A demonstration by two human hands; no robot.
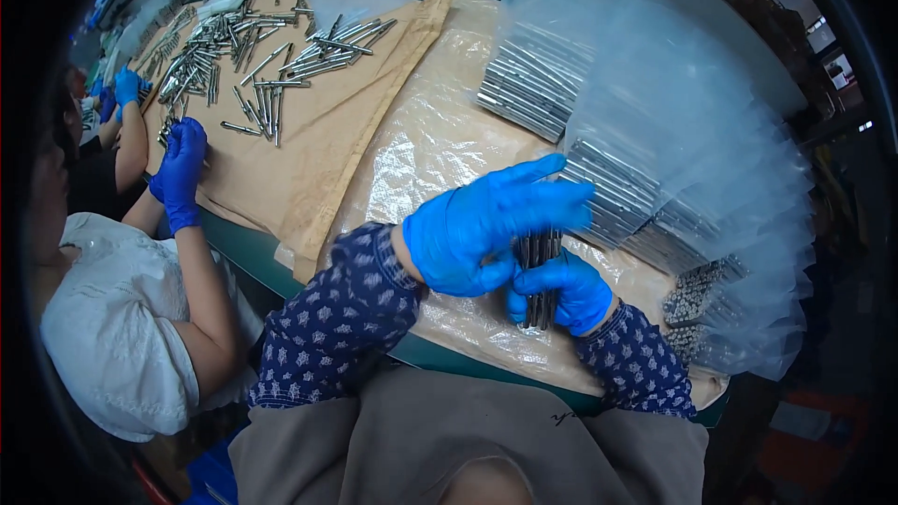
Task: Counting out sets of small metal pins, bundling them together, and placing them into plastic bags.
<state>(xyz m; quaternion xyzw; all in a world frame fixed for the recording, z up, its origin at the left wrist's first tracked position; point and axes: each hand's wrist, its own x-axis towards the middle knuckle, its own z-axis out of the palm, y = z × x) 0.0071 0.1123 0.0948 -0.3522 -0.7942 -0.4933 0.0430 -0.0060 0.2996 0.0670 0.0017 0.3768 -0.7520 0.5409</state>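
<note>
My right hand (575,290), in a light-blue glove, is closed around an upright bundle of slim metal rods (540,309), whose lower ends stick out below my fingers. Over the bundle's upper part reaches my left hand (477,224), gloved in the same blue. Its fingers are stretched out toward the right and slightly blurred, with the thumb bent close to the rods. Whether that palm touches the rod tops is hidden. Just beyond my hands lie stacked rows of shiny rods (608,182), partly inside clear plastic bags.
Clear plastic bags (692,122) fan out along the right side, with more packed rods (697,304) beneath. Loose metal rods (327,51) are scattered on brown paper (309,131) at the left. Beside me a co-worker's purple-gloved hand (182,168) handles small metal parts; another person sits beyond.
</note>
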